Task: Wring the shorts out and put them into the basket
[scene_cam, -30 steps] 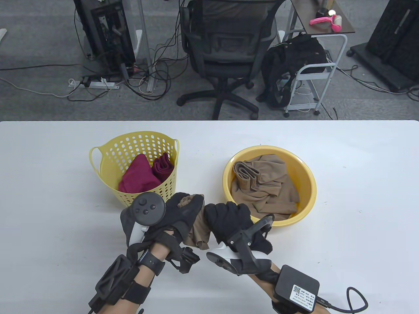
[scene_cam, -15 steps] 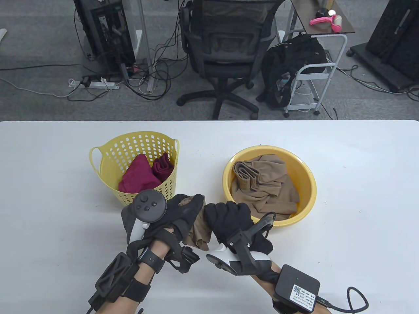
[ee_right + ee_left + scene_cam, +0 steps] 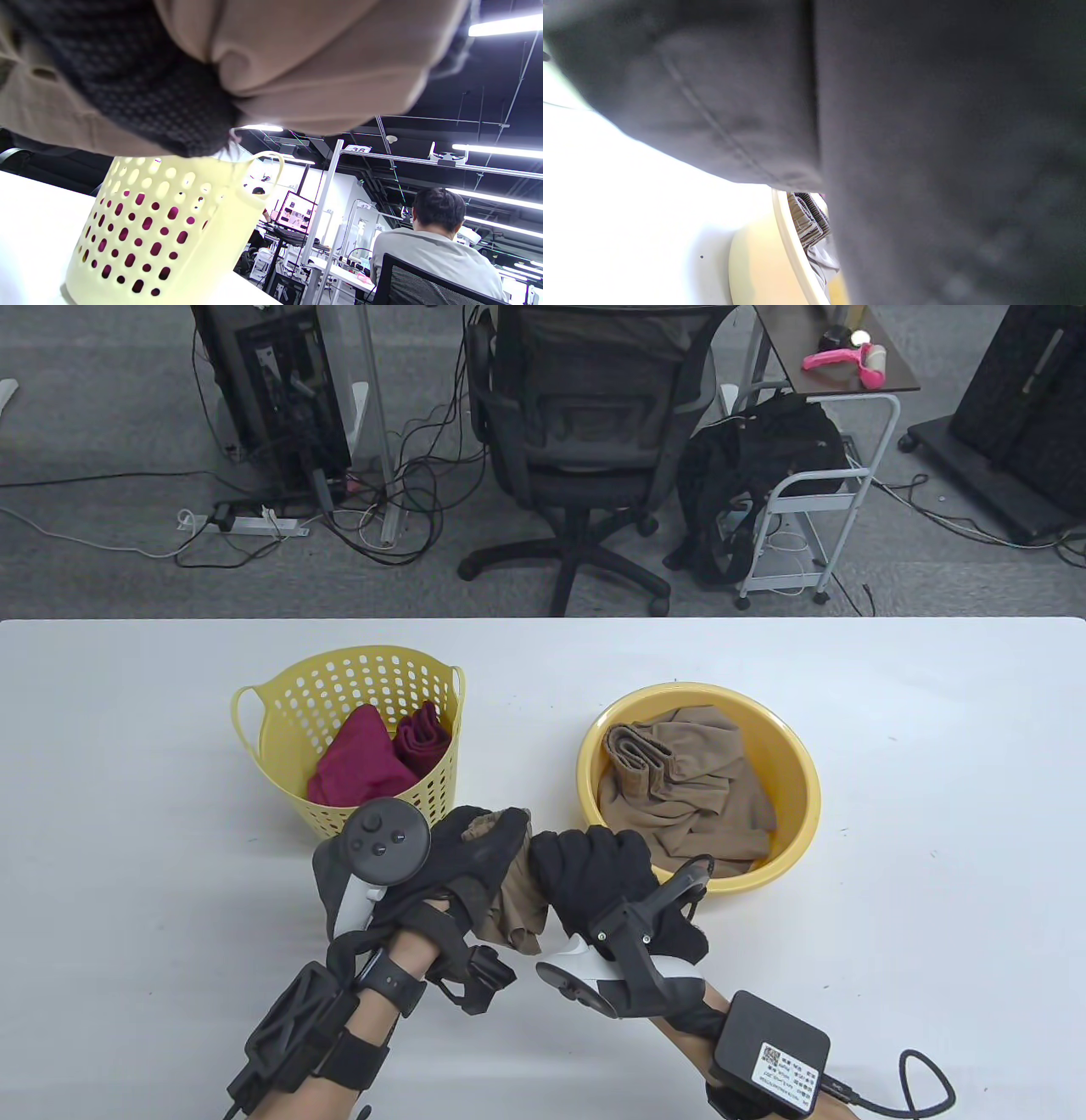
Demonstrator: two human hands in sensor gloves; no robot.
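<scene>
Shorts gripped between left hand, right hand

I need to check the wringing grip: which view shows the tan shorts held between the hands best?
The table view: the tan shorts show bunched between the left hand and right hand, both gripping them. The right wrist view shows only close, blurred tan folds against glove fabric. The left wrist view shows none of them, mostly dark glove.

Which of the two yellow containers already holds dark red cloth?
The perforated basket with handles, on the left, holds dark red cloth. The smooth round basin on the right holds only tan fabric.
</scene>
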